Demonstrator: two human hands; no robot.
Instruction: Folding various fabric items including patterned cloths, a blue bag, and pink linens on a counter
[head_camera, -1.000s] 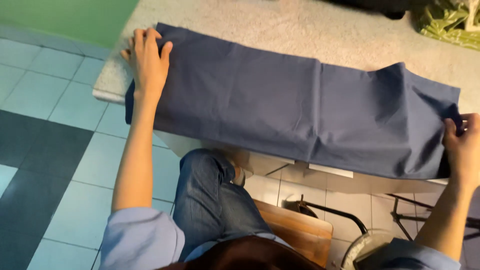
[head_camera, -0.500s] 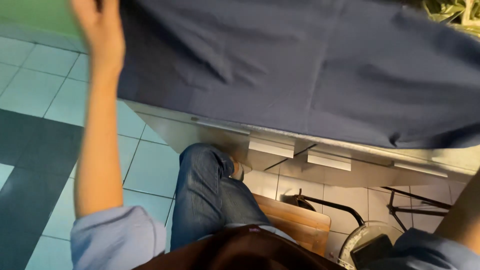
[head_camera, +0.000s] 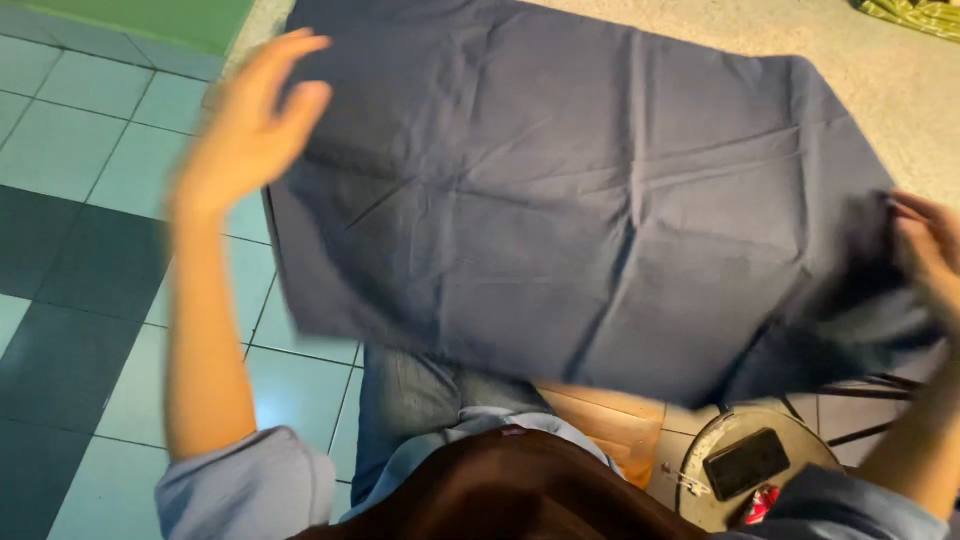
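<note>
The blue cloth (head_camera: 590, 200) is spread over the tabletop (head_camera: 900, 90), its near edge overhanging. The left hand (head_camera: 250, 130), blurred, seems spread, free at nine o'clock. The right hand (head_camera: 925, 255) pinches the three-o'clock corner; that one-sided hold could drag the cloth askew.

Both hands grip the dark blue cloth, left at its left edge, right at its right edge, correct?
Not quite. In the head view only the right hand grips the dark blue cloth, at its right edge. The left hand is open with fingers spread at the left edge, holding nothing.
</note>
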